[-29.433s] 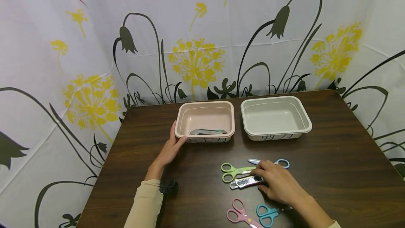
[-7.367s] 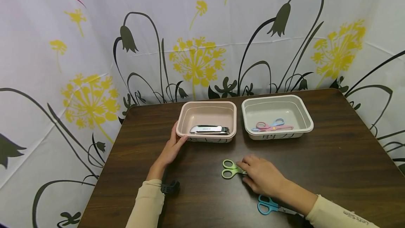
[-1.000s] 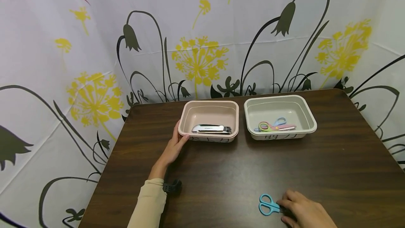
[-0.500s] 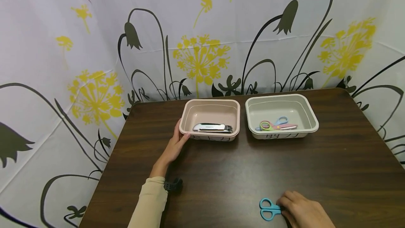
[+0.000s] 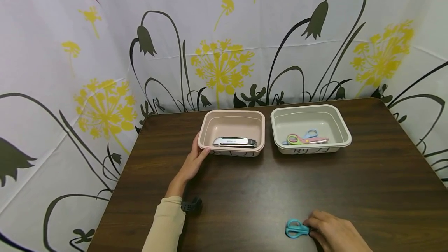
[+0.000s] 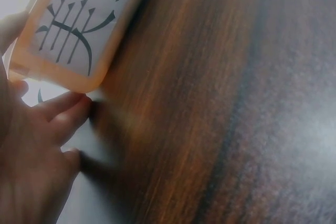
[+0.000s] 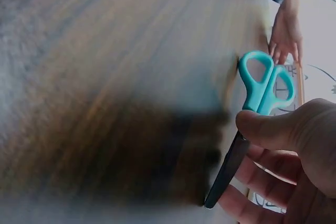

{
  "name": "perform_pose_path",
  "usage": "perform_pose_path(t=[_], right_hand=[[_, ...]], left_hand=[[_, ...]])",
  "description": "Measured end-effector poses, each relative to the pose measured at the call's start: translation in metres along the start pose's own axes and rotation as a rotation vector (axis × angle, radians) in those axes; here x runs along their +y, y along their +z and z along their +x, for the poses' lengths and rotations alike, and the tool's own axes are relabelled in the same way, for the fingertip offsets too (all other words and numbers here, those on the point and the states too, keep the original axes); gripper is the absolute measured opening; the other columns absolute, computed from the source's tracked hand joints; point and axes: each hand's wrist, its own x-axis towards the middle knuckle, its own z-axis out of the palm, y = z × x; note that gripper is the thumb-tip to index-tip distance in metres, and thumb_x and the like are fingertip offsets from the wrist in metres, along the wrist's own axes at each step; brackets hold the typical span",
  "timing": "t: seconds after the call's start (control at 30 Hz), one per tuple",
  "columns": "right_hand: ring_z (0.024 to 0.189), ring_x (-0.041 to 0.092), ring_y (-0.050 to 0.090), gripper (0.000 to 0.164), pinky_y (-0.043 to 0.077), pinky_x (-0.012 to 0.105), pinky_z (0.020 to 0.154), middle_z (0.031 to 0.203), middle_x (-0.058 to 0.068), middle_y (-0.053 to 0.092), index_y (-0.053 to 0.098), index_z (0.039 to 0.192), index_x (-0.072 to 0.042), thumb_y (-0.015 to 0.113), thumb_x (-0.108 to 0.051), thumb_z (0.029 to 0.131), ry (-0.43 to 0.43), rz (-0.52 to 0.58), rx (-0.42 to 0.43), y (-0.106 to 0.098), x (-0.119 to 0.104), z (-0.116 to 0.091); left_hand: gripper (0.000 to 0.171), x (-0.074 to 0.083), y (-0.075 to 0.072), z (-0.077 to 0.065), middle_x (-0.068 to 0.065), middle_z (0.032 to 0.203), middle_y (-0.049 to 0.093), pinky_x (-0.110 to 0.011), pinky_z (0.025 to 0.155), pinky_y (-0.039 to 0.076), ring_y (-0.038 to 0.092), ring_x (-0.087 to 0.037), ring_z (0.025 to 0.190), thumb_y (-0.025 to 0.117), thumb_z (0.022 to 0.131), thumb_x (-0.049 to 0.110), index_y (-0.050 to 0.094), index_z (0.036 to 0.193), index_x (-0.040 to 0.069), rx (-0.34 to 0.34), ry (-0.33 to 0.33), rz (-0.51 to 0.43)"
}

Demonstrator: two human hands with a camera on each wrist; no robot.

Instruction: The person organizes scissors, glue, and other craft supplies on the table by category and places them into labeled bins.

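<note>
My right hand (image 5: 334, 231) pinches teal-handled scissors (image 5: 305, 229) near the table's front edge, thumb on one side by the pivot and fingers behind. In the right wrist view their dark blades (image 7: 231, 169) point down past the fingers. My left hand (image 5: 189, 166) holds the left front corner of a pink bin (image 5: 232, 114), thumb at the front rim and fingers along the side. Inside this bin lies a silver utility knife (image 5: 233, 141). To its right, a pale grey-green bin (image 5: 304, 109) contains pink scissors (image 5: 308, 140), green-handled scissors (image 5: 292, 139) and light blue scissors (image 5: 312, 132).
Both bins stand near the back edge of the dark wooden table (image 5: 245, 189), with a narrow gap between them. A floral curtain (image 5: 224, 22) hangs behind the table. Dark characters mark the bins' fronts. A black watch (image 5: 191, 205) is on the left wrist.
Since the earliest frame, scissors and utility knives have left the table for the bins. Just now the teal scissors, in the right hand, have tilted and shifted slightly left. The left hand stays put.
</note>
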Motion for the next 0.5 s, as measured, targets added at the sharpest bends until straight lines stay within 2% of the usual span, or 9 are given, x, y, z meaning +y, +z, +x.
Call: perform_pose_path(t=[0.1, 0.2, 0.33, 0.5], right_hand=[[0.069, -0.008, 0.042, 0.024, 0.041, 0.021, 0.051, 0.086, -0.024, 0.049, 0.068, 0.091, -0.029, 0.082, -0.014, 0.077, -0.013, -0.004, 0.033, -0.004, 0.002, 0.001], [0.068, -0.009, 0.043, 0.030, 0.042, 0.021, 0.051, 0.086, -0.024, 0.050, 0.066, 0.090, -0.031, 0.084, -0.012, 0.075, -0.024, -0.040, 0.110, -0.013, 0.007, 0.006], [0.065, -0.009, 0.043, 0.035, 0.041, 0.020, 0.049, 0.082, -0.024, 0.051, 0.065, 0.087, -0.030, 0.087, -0.010, 0.069, -0.014, -0.146, 0.239, -0.033, 0.018, 0.015], [0.066, -0.007, 0.046, 0.036, 0.040, 0.023, 0.048, 0.083, -0.021, 0.058, 0.066, 0.088, -0.029, 0.086, -0.007, 0.068, 0.027, -0.216, 0.282, -0.062, 0.032, 0.030]], left_hand=[[0.074, 0.000, 0.000, -0.001, -0.024, 0.158, 0.019, -0.051, 0.111, 0.026, 0.027, -0.037, 0.142, 0.053, 0.102, 0.017, 0.005, 0.157, 0.008, -0.002, -0.006, 0.004], [0.073, 0.000, 0.000, -0.001, -0.023, 0.158, 0.020, -0.051, 0.111, 0.027, 0.027, -0.037, 0.142, 0.053, 0.102, 0.017, 0.005, 0.157, 0.009, -0.003, -0.008, 0.006], [0.073, 0.000, 0.000, 0.000, -0.023, 0.158, 0.020, -0.050, 0.111, 0.026, 0.027, -0.036, 0.142, 0.053, 0.102, 0.017, 0.005, 0.158, 0.009, -0.003, -0.005, 0.004], [0.073, -0.001, 0.000, 0.001, -0.024, 0.158, 0.021, -0.051, 0.110, 0.027, 0.029, -0.037, 0.142, 0.053, 0.102, 0.018, 0.005, 0.157, 0.009, -0.005, -0.008, 0.012]])
